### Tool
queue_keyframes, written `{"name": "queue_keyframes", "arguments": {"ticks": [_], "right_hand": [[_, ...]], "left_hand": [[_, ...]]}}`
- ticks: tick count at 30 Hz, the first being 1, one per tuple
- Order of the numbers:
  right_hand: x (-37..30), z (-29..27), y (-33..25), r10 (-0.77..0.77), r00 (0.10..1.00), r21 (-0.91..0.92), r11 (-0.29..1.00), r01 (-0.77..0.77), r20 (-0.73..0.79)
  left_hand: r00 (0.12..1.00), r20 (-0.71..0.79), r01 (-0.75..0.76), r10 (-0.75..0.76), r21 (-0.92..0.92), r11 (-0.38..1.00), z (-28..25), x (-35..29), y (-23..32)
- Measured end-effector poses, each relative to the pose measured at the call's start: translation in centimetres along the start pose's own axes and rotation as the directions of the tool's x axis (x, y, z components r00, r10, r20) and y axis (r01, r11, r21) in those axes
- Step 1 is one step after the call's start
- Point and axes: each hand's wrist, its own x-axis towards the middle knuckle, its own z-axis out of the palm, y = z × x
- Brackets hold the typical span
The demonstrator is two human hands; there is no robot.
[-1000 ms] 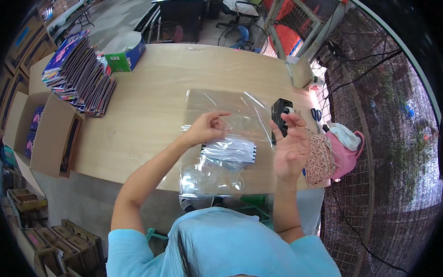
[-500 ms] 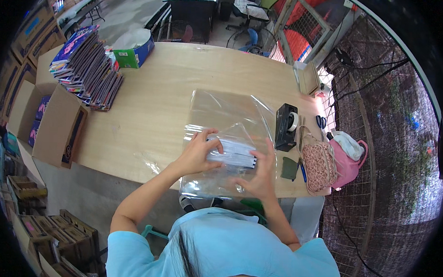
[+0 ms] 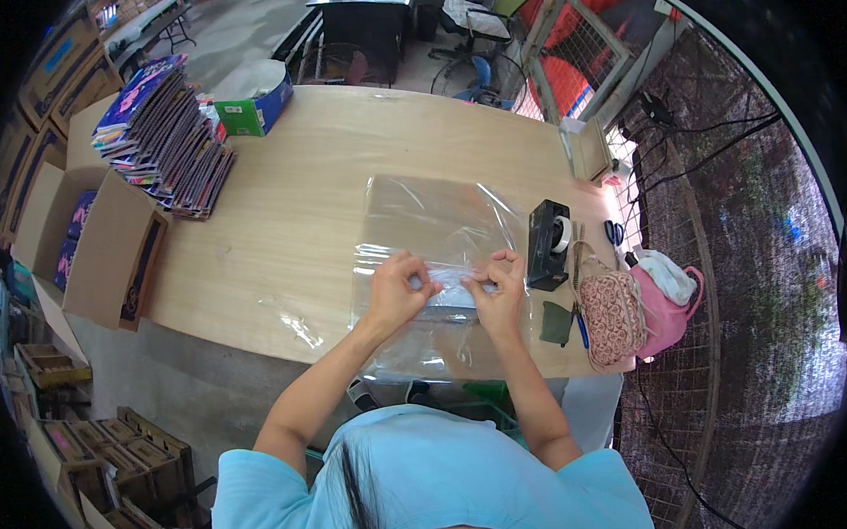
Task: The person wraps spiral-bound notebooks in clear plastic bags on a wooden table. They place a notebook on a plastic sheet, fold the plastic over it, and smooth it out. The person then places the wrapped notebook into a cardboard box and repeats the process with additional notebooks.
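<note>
Sheets of clear plastic film (image 3: 430,213) lie at the near edge of the table. On them rests a white, flat-sided bundle (image 3: 452,297), partly hidden by my hands and shiny film. My left hand (image 3: 399,288) is closed in a pinch at the bundle's left end, thumb and fingertips together on the film. Opposite it, my right hand (image 3: 499,293) pinches the film at the bundle's right side. The two sets of fingertips are a short gap apart, above the bundle. What the bundle consists of cannot be made out.
Right of the film stand a black tape dispenser (image 3: 547,245), scissors (image 3: 614,233), a patterned pouch (image 3: 611,313) and a pink bag (image 3: 666,315). At the left are a stack of spiral notebooks (image 3: 171,139), an open carton (image 3: 107,253) and a green-blue box (image 3: 247,114).
My hands, spread around the white bundle before, have come closer together and closed into pinches on the film over it. My right hand has moved up and left.
</note>
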Motion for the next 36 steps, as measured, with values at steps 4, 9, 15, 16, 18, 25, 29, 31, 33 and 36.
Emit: {"name": "queue_keyframes", "arguments": {"ticks": [4,9,15,16,18,25,29,31,33,36], "right_hand": [[1.5,0.1,1.0,0.272,0.957,0.172,0.943,-0.285,0.098],[5.2,-0.6,5.5,0.522,0.611,0.215,0.629,-0.747,0.595],[4.2,-2.1,0.5,-0.059,0.923,0.073,0.997,0.034,0.38],[3.5,-2.1,-0.9,-0.152,0.927,-0.031,0.984,0.173,0.342],[2.2,-1.7,-2.6,-0.305,0.904,-0.215,0.902,0.376,0.301],[-3.6,1.3,-1.9,-0.08,0.996,-0.053,0.996,0.078,-0.037],[-5.9,1.9,0.0,-0.182,0.979,-0.131,0.977,0.17,-0.086],[-6.3,2.3,1.4,-0.307,0.948,-0.229,0.932,0.282,-0.081],[-6.7,2.4,2.8,-0.417,0.909,-0.312,0.868,0.387,-0.032],[-7.2,2.1,5.0,-0.581,0.811,-0.48,0.694,0.537,0.069]], "left_hand": [[0.892,0.097,0.427,-0.442,-0.506,0.749,0.0,1.2,0.2],[0.864,0.305,0.5,-0.399,-0.607,0.618,0.7,1.7,-0.9],[0.955,0.139,0.289,-0.261,-0.614,0.734,1.5,2.1,-1.9],[0.96,0.126,0.275,-0.252,-0.618,0.737,1.7,2.3,-1.9],[0.96,0.122,0.274,-0.252,-0.593,0.757,1.4,2.3,-1.7],[0.973,-0.065,0.144,-0.223,-0.586,0.798,2.6,0.6,-1.4],[0.973,-0.1,0.128,-0.208,-0.515,0.848,3.0,-0.1,-1.6],[1.0,0.003,0.024,-0.025,-0.364,0.931,1.6,0.9,-1.8],[0.952,0.296,0.052,0.077,-0.405,0.913,-0.8,2.9,-2.5],[0.635,0.745,0.328,0.204,-0.499,0.802,-3.8,5.8,-1.7]]}}
